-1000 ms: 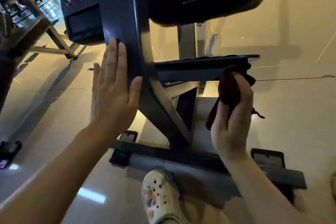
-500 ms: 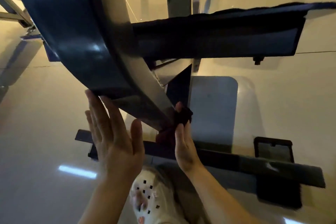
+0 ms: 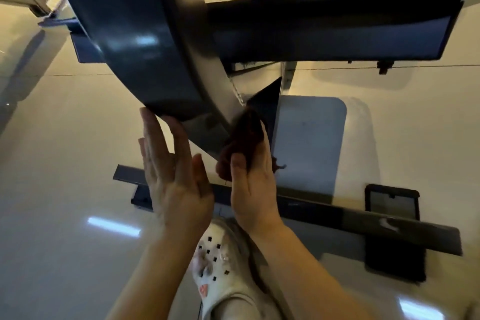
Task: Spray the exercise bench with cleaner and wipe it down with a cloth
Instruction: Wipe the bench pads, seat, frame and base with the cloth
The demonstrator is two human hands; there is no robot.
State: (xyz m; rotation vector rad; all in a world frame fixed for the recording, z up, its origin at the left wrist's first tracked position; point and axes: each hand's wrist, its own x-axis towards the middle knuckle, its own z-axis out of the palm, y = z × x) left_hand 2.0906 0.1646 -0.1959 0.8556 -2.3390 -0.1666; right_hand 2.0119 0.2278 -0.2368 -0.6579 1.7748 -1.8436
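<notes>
Wiping the low frame of the exercise bench (image 3: 145,41) with the cloth.

I see my right hand (image 3: 253,184), fingers closed around the dark cloth (image 3: 244,138), pressing it on the slanted strut near the base bar; left hand (image 3: 172,176) flat, fingers open, against the curved panel's lower edge. Risk, I judge: cloth tail snags on the strut's gusset, or my shoe (image 3: 220,262) slips on the glossy floor.

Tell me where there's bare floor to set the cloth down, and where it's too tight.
Free: the wide shiny floor left of the left hand, and the floor right of the grey mat, under the flat platform. Crowded: around the curved frame, where the right hand presses the cloth, and the base bar by the shoe.
</notes>
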